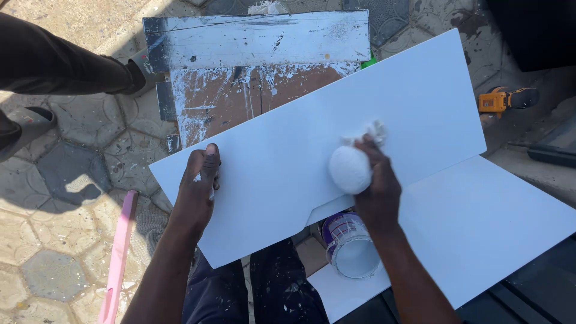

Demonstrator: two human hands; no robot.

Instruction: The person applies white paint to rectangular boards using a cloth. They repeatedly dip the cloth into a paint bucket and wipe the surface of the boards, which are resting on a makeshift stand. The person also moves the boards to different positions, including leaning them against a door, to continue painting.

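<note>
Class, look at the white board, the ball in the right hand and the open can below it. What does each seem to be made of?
Board: probably painted wood or fibreboard; flat, stiff, smooth matt white.
Ball: seemingly cloth bunched into a pad, its gathered ends sticking out above the right hand; white.
Can: likely metal or plastic, cylindrical, with a purple label and white liquid, probably paint, inside.

Two white panels: one [312, 144] under both hands, one [480, 228] just right of the right hand [379, 186]. One white cloth ball [350, 170] in that hand. One open paint tin [351, 247] just below it. One pink strip [119, 258] left of the left hand [198, 189]. One yellow power tool [501, 100] far right. Two paint-smeared boards [258, 42] [240, 96] beyond the hands.
</note>
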